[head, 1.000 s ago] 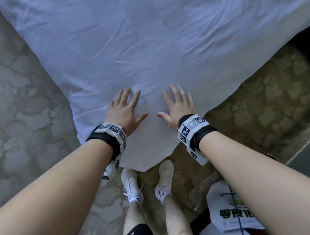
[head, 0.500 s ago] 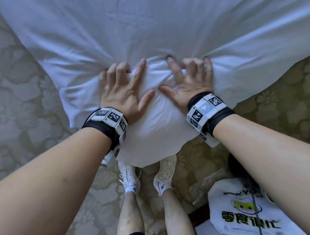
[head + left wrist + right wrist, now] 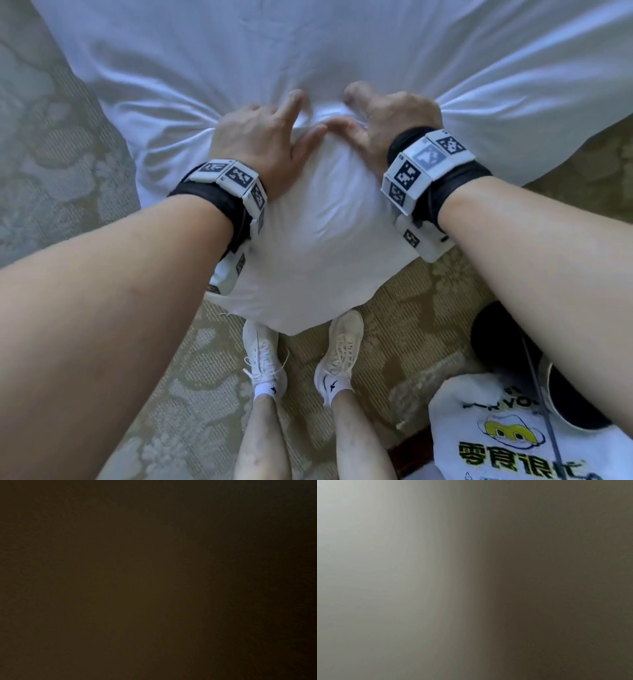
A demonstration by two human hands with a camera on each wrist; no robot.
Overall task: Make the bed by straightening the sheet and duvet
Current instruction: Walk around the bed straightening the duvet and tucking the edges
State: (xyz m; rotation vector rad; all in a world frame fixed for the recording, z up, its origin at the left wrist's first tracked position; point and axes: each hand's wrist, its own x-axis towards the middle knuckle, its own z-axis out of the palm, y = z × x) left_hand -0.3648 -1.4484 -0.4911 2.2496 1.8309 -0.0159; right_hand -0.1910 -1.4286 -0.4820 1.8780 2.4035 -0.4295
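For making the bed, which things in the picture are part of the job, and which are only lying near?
Part of the job:
- white duvet corner, bunched up
- left hand, gripping it
- right hand, gripping it

Only lying near:
- white printed bag on the floor
- black round object beside the bag
- patterned carpet

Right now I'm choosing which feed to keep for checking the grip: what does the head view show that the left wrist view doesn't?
Only the head view: the left hand and right hand, fingers curled into a bunched corner of the white duvet, creases fanning outward; below it, the patterned carpet, white shoes and a printed bag.
Only the left wrist view: nothing but a dark brown blur.
Shared: nothing recognisable.
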